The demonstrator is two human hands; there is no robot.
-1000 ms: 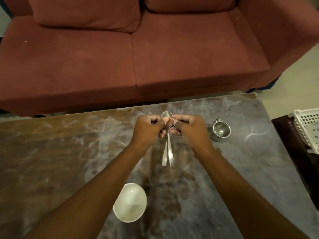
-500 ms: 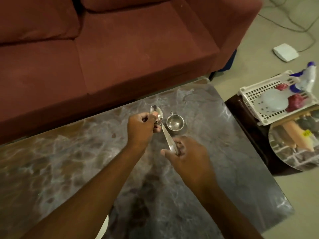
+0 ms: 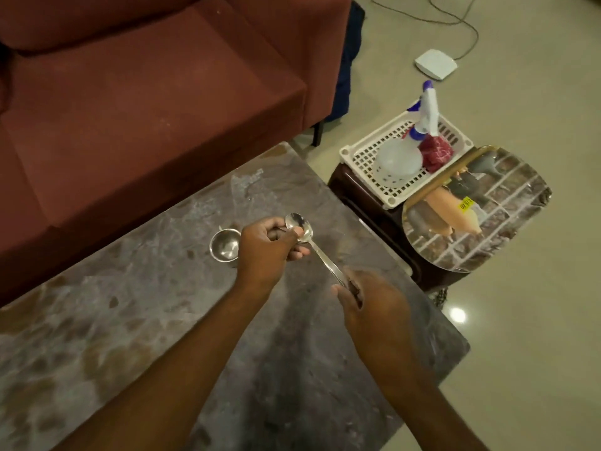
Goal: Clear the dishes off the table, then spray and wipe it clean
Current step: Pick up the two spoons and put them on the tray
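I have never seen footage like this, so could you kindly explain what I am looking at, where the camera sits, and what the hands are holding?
There is no machine here: a person wears one wide-angle camera on the head, looking down at their own bare arms. The left hand pinches the bowl end of the shiny metal spoons, seemingly two stacked, while the right hand grips the handle end. Below lies a grey-brown marble table bearing a small steel cup. Beside it, a white plastic basket holds a clear spray bottle and a red cloth. A red sofa stands behind.
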